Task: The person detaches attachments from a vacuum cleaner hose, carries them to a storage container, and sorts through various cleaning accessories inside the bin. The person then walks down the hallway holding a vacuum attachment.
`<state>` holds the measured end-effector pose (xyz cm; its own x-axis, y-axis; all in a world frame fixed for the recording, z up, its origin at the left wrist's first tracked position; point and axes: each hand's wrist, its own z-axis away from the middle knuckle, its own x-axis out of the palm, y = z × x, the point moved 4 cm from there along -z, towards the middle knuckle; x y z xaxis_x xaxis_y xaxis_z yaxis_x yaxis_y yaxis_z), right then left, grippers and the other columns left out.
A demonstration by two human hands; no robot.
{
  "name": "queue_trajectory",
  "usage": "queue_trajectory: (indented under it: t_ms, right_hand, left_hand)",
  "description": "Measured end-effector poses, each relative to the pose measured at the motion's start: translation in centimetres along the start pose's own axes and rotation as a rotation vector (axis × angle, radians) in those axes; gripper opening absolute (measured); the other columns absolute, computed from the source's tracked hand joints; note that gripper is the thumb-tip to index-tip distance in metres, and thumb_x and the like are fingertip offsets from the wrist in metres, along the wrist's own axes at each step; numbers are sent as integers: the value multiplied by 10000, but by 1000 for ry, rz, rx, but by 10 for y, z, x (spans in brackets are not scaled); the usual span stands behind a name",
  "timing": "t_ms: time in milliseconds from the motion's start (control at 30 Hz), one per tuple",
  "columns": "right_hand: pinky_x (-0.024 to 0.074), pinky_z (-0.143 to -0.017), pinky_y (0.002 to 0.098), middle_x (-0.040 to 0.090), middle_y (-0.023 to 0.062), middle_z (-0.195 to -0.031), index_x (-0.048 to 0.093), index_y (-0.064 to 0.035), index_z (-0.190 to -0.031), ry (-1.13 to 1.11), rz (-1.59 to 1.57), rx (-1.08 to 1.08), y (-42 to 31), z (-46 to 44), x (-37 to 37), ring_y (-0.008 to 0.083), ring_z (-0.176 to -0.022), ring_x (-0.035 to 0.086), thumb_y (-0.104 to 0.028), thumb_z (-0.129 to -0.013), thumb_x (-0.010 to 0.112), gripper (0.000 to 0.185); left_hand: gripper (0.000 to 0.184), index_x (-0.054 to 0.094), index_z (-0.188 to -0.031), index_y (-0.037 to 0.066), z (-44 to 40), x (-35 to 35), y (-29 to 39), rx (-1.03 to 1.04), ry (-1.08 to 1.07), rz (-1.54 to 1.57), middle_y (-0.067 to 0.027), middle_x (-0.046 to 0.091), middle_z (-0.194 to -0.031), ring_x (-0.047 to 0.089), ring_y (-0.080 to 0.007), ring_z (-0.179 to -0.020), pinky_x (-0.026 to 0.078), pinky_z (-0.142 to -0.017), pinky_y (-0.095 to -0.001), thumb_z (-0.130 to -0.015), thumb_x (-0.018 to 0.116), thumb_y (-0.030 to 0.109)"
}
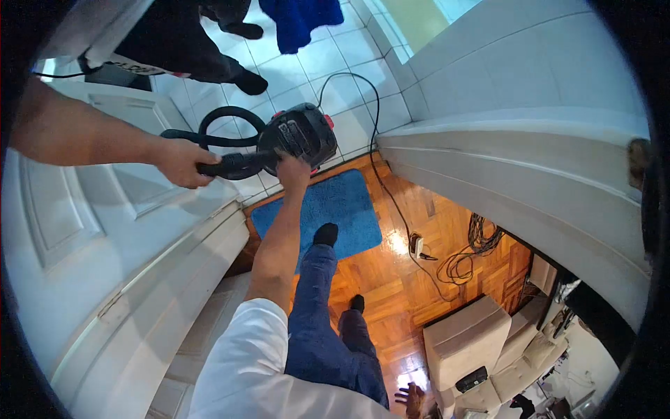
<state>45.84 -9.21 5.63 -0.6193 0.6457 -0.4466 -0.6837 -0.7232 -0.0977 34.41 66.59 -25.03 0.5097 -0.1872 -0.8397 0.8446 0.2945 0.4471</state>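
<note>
Left of the vacuum body (pixel 301 134), the door (pixel 139 178) stands behind a forearm that reaches in from the view's edge; it ends in another person's hand (pixel 183 162), its fingers closed on the outer end of the hose handle (pixel 241 166). The handle's long axis runs nearly crosswise, from that hand toward the near left side of the vacuum body, where the wearer's left hand (pixel 293 171) meets its inner end. The left hand is mostly closed, fingers curled about this end; the finger contact is partly hidden. From the left hand, then, the handle extends leftward, while the vacuum body lies just beyond, on the tiles (pixel 352 129). The flexible hose (pixel 227 113) loops to the left of the vacuum body, above the handle. On the near side of the vacuum body, the blue mat (pixel 345 209) covers part of the wooden floor. A thin cable (pixel 377 115) rises from the vacuum body, bends at its right, and descends past the mat toward a white power strip (pixel 417 246). Far below the vacuum body and to its right, the right hand (pixel 412 399) is open, fingers spread, holding nothing visible; the left is clearly the nearer to the handle. Farthest right are the coiled cord (pixel 478 241) and the beige footstool (pixel 464 339).
</note>
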Motion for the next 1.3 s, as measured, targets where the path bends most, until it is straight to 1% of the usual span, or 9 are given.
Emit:
queue_trajectory:
  t_ms: [233, 300, 400, 500, 800, 1000, 1067, 1200, 1300]
  right_hand:
    - [587, -558, 377, 691, 215, -936, 545, 11, -1204, -23, 74, 116, 28, -21, 6, 282, -699, 706, -434, -962, 583, 508]
    - [587, -564, 375, 692, 215, -936, 545, 13, -1209, -57, 95, 88, 24, -33, 8, 279, -703, 706, -434, -963, 582, 511]
    - [587, -574, 372, 692, 215, -936, 544, 16, -1216, -111, 97, 16, -3, -42, 21, 275, -710, 705, -433, -964, 579, 516]
    - [581, -646, 376, 676, 215, -985, 546, 42, -1259, -128, 80, -54, -58, -27, 39, 265, -784, 687, -463, -931, 630, 608]
    - [556, -579, 297, 672, 118, -877, 634, -16, -1081, -243, 234, -412, -111, -80, -4, 177, -689, 668, -416, -991, 562, 416]
    - [557, -573, 298, 675, 101, -894, 593, -26, -1194, -320, -7, -548, -58, -151, -106, 187, -700, 675, -470, -904, 675, 537]
    - [566, -588, 324, 680, 152, -951, 562, -8, -1156, -121, 58, -403, -29, -150, -140, 246, -739, 699, -461, -910, 660, 524]
    - [561, -583, 324, 679, 160, -918, 559, 19, -1124, 2, -93, -223, 32, -117, -141, 234, -718, 690, -471, -941, 601, 525]
    - [568, -632, 334, 674, 177, -984, 540, 40, -1208, -4, -55, -159, 71, -108, -111, 250, -745, 696, -464, -951, 586, 569]
  left_hand:
    - [564, 542, -1128, -122, -85, 53, -11, -373, 96, 377, -291, 647, -1070, 634, -431, -1065, 491, -953, -477, -751, 764, 235]
    - [429, 577, -1019, -111, -91, 76, -36, -390, 62, 407, -229, 669, -985, 690, -308, -814, 549, -636, -445, -756, 780, 162]
    - [343, 584, -1011, -88, -36, 83, -56, -208, 132, 603, -186, 665, -889, 672, -252, -680, 515, -529, -402, -782, 755, 101]
    - [444, 607, -1024, -87, 44, 51, -50, -221, 102, 594, -280, 664, -992, 642, -451, -964, 487, -872, -458, -697, 773, 163]
    - [495, 603, -1098, -85, 286, 4, -20, -262, -186, 387, -338, 606, -1101, 589, -504, -1042, 470, -932, -496, -714, 814, 146]
    - [513, 632, -1097, -71, 393, 47, -56, -204, -288, 140, -326, 638, -1094, 612, -467, -1054, 485, -922, -479, -689, 823, 173]
    - [243, 682, -910, 9, 415, 127, -124, -24, -182, 263, -156, 672, -763, 661, -260, -604, 523, -566, -441, -757, 771, 175]
    - [256, 643, -910, -52, 443, 192, -181, -201, -341, 271, -106, 672, -750, 631, -196, -548, 508, -515, -388, -789, 752, 146]
    - [448, 647, -1052, -59, 471, 208, -212, -150, -461, 269, -287, 672, -999, 641, -436, -973, 509, -865, -460, -709, 784, 196]
